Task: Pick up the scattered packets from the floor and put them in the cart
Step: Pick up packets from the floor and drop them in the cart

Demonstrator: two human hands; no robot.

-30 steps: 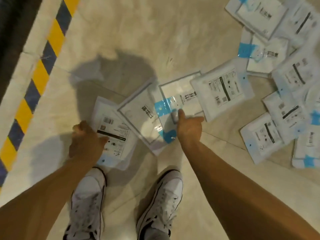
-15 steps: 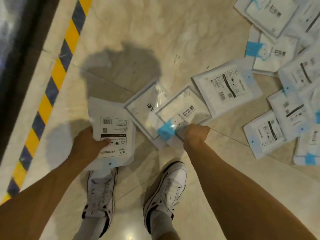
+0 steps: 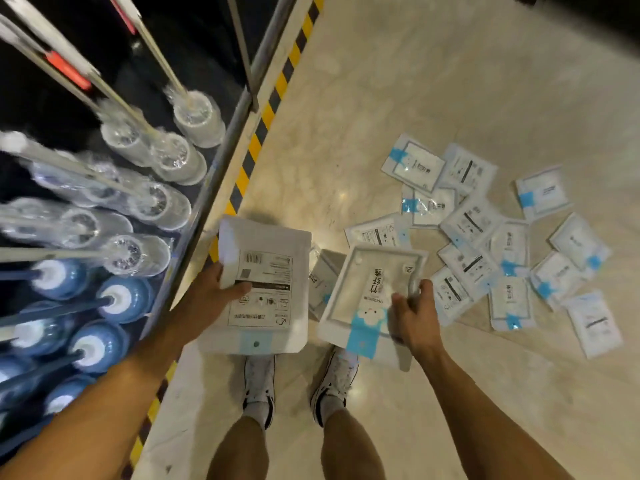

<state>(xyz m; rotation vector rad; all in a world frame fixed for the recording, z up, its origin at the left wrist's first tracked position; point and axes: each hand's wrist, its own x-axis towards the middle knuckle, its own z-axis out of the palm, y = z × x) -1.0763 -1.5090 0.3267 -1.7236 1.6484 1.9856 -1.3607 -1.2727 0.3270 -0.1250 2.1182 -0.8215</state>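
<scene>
My left hand (image 3: 211, 296) grips a white packet with a barcode label (image 3: 266, 285), lifted off the floor. My right hand (image 3: 414, 313) holds a second white packet with a blue band (image 3: 367, 292) by its right edge, also raised. Another packet (image 3: 323, 278) lies on the floor between the two. Several more white and blue packets (image 3: 485, 237) are scattered over the marble floor to the right. No cart shows in this view.
A metal shelf frame (image 3: 221, 147) on the left holds several clear and blue brush-like items (image 3: 114, 258). A yellow-and-black striped strip (image 3: 263, 123) runs along its base. My two white shoes (image 3: 298, 382) stand on the floor below the packets.
Both hands have lifted their packets off the floor. My view has risen and turned left, bringing the shelf into sight and the scattered packets farther off.
</scene>
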